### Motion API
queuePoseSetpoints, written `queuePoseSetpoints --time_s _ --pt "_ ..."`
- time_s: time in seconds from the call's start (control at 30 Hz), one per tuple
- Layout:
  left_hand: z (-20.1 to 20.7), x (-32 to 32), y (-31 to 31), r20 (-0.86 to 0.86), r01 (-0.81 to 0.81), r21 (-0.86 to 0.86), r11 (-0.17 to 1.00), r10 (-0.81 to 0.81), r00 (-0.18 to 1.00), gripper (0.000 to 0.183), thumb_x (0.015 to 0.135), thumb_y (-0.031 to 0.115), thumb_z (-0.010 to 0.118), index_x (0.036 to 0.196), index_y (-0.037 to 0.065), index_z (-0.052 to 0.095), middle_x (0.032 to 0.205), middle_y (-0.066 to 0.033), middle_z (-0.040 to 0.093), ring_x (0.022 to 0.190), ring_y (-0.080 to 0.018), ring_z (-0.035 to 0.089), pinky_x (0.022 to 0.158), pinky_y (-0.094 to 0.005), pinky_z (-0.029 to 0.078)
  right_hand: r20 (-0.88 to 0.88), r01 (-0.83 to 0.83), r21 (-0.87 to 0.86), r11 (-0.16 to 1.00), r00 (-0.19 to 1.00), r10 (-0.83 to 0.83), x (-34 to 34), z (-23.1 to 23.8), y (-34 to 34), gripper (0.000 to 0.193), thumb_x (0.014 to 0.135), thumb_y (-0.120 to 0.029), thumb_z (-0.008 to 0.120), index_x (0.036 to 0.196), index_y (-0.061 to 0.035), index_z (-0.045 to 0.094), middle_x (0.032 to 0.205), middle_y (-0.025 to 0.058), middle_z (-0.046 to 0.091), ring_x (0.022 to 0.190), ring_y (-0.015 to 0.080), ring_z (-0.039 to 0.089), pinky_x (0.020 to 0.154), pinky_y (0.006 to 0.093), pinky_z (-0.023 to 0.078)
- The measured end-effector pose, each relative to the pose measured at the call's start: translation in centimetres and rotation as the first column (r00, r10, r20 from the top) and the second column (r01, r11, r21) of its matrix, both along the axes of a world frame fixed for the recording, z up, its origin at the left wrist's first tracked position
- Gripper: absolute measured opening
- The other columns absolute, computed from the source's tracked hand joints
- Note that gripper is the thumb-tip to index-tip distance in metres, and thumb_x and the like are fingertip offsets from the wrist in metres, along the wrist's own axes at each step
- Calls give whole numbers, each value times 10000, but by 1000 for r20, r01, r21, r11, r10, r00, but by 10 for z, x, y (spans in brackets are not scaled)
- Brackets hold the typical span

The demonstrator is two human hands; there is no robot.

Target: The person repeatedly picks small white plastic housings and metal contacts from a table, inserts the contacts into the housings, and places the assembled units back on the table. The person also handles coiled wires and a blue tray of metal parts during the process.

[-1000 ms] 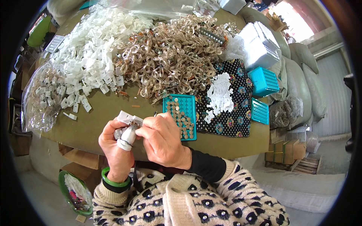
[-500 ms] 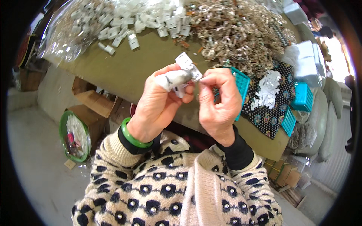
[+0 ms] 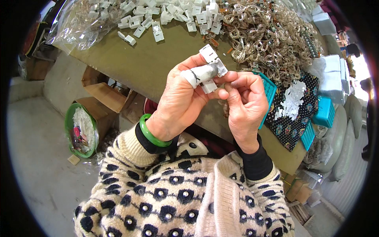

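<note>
My left hand [image 3: 179, 104] is closed around a small white hinged plastic case [image 3: 208, 53], its lid half swung out above the fingers. White wrapping tied with dark thread, a thumb cover [image 3: 199, 75], lies over the thumb that presses on the case. A second white plastic piece [image 3: 209, 86] shows below that thumb, in the same hand. My right hand [image 3: 248, 104] is pinched just right of the case, its fingertips close to or touching the left fingers. Whatever is between those fingertips is too small or hidden to make out.
White plastic cases [image 3: 158, 31] lie heaped at the back of the olive table [image 3: 118, 65], beside a clear bag [image 3: 85, 33]. Coiled clear wires [image 3: 260, 43] pile up at right. White flat pieces [image 3: 293, 98] rest on patterned cloth [image 3: 282, 132], near turquoise baskets [image 3: 324, 112]. A green basin [image 3: 68, 134] stands lower left.
Both hands show further right in the picture, and the table contents have shifted right and up with the view. The case stays in my left hand; the right fingers remain pinched beside it.
</note>
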State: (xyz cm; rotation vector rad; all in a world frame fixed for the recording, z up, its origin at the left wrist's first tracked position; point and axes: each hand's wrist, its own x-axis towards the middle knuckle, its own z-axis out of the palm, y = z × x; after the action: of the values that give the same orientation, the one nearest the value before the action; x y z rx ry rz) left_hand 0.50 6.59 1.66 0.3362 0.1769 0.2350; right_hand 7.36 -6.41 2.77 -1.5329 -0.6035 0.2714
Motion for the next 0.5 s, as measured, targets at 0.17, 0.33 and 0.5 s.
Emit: queuePoseSetpoints --time_s 0.17,0.33,0.5 --pt "-4 3 3 -14 -81 107 991 83 996 243 947 113 621 1164 5 605 1002 -138 682 884 -245 695 779 -416 604 313 -120 61 991 945 95 11 49 -15 347 764 120 564 1101 36 569 1081 161 608 1009 244 586 925 353 454" --pt "-2 -3 -7 -154 -88 267 960 132 979 242 940 87 635 1154 -23 607 981 -141 681 839 -250 709 805 -450 610 234 -551 231 801 831 504 13 129 -39 341 868 -172 715 1143 -20 583 950 75 591 879 205 579 700 373 535" --pt "-4 1 -5 -71 -51 199 979 66 995 230 943 78 622 1151 -21 616 1020 -137 680 850 -246 706 826 -476 595 -2 -480 225 848 870 493 13 159 -58 188 906 -190 697 1044 -141 579 915 -5 529 932 221 573 748 429 541"
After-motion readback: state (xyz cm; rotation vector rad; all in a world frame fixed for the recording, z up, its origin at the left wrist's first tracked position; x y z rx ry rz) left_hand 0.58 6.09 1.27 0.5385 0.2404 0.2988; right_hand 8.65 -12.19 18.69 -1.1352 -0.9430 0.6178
